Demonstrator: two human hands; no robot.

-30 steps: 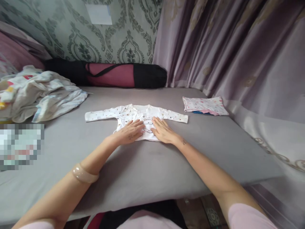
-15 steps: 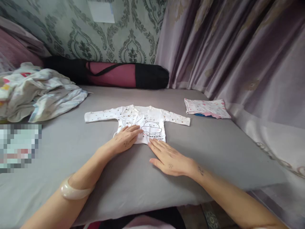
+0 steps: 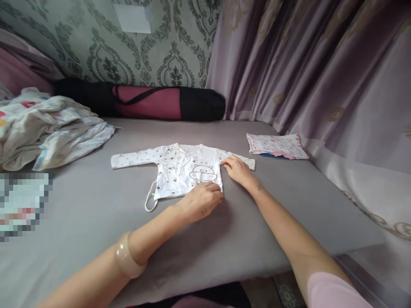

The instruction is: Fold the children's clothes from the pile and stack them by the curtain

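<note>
A small white baby shirt [image 3: 171,171] lies flat on the grey sheet, sleeves spread to both sides, with a cartoon animal on its front. A white tie loop sticks out at its lower left. My left hand [image 3: 204,199] is closed on the shirt's lower right corner, fingertips pinched at the hem. At the underarm of the right sleeve, my right hand [image 3: 236,170] has its fingers closed on the shirt's side edge. A pale bangle [image 3: 127,256] sits on my left forearm.
Crumpled patterned cloth [image 3: 64,128] lies at the left, above a blurred-out item [image 3: 24,205]. A black and maroon long bag [image 3: 150,102] rests along the wall. A folded pink-print cloth [image 3: 278,146] lies at the right, near the purple curtain [image 3: 263,64].
Both hands have left their flat, spread pose on the shirt's lower part. My left hand moved right to the corner, my right hand up to the sleeve, and both closed. The tie loop is now uncovered.
</note>
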